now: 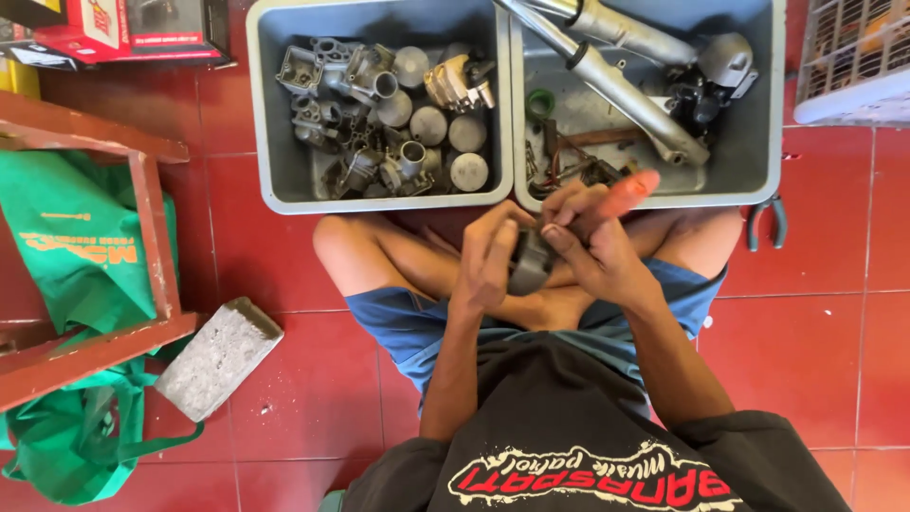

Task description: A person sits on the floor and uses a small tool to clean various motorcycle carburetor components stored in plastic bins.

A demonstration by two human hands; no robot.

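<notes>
Dark metal part (529, 263) sits over my crossed legs, between both hands. My left hand (490, 254) wraps it, fingers closed around its side. My right hand (590, 245) is closed on an orange-handled tool (626, 192), tip hidden at the part. Just beyond: two grey tubs (284, 171) of engine pieces. Pliers (766, 220) lie on the red tiles at right.

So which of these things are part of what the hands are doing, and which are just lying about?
In hand:
left hand on dark metal part
right hand gripping orange-handled tool

Lying about:
left grey bin
right grey bin
pliers
concrete block
green bag
</notes>
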